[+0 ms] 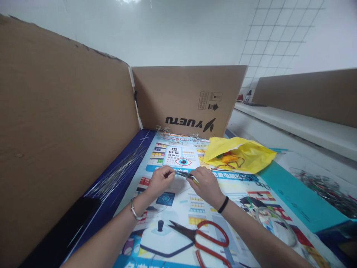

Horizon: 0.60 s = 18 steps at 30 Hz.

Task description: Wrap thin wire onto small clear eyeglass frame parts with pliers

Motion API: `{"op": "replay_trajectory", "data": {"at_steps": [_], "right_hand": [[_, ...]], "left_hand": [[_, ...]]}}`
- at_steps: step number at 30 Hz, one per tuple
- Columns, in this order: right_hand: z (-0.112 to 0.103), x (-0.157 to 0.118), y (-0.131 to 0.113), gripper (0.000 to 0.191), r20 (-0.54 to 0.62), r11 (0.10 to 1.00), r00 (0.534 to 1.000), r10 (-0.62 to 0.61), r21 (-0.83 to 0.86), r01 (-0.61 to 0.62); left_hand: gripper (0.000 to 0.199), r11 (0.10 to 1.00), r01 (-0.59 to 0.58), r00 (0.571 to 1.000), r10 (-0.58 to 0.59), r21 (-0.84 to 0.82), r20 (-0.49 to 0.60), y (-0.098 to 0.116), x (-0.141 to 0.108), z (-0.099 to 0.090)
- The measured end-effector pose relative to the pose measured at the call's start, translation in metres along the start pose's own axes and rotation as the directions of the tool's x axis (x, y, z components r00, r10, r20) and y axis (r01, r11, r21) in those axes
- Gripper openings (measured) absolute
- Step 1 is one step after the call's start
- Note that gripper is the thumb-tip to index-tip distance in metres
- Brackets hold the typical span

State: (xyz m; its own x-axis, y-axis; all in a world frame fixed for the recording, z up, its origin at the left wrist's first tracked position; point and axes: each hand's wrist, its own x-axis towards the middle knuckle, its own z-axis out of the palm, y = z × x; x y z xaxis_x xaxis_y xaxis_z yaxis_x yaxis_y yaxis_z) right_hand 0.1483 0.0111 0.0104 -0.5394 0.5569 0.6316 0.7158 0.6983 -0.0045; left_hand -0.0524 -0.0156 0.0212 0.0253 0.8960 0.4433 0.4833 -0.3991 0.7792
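At twelve o'clock, my right fingers [198, 172] clasp pliers [185, 174] aimed toward nine, at my left fingers [168, 171], whose hold I can't tell.

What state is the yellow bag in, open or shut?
Open: the bag has a gaping mouth, with orange material showing inside.

Left hand [161, 181] at 7 o'clock of view centre, thumb and index pinched, tips facing 3. Right hand [206, 185] at 5 o'clock, fingers curled in a closed grip, tips toward 9. Hands near each other, apart. Left forearm [111, 232] angles up toward 1–2, right forearm [256, 232] toward 10.
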Motion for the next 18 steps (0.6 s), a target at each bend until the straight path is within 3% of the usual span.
{"op": "replay_trajectory", "data": {"at_steps": [4,18], "right_hand": [[-0.0024,0.0009,-0.0003,0.02,0.008,0.999,1.0,-0.005,-0.052,0.006],[-0.0107,0.0029,0.0045,0.018,0.01,0.974,0.991,-0.131,-0.187,0.13]], "left_hand": [[0.015,1.0,-0.026,0.999,0.026,0.009,0.023,0.0029,-0.0006,0.0004],[0.014,0.979,0.122,0.984,-0.097,-0.166,0.151,0.0033,-0.0003,-0.0026]]}}
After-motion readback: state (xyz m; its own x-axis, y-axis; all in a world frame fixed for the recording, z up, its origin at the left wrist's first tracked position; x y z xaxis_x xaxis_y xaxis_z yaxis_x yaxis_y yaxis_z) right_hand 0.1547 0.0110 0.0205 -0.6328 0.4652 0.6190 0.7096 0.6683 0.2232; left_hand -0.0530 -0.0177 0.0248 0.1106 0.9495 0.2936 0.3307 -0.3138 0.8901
